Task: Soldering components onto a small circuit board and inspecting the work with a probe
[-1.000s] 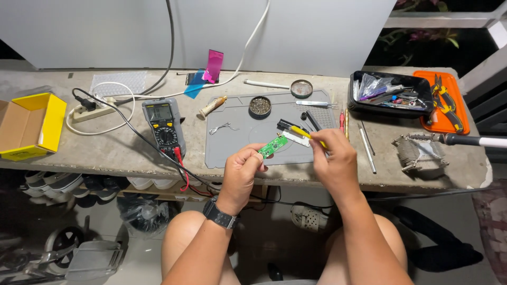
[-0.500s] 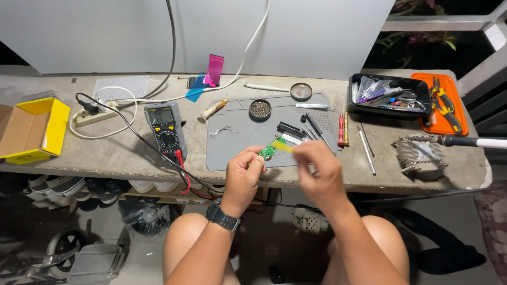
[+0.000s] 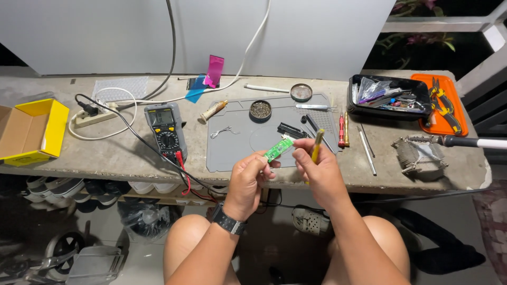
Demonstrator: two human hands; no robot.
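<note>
While raised over the mat: left hand pinching green board, right hand gripping yellow tool (upright).

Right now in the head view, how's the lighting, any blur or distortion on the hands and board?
Head view: bench lit evenly, floor underneath dark; the green circuit board in the left hand is sharp, and so is the yellow tool in the right hand; wide lens bows the bench edge; no glare.
</note>
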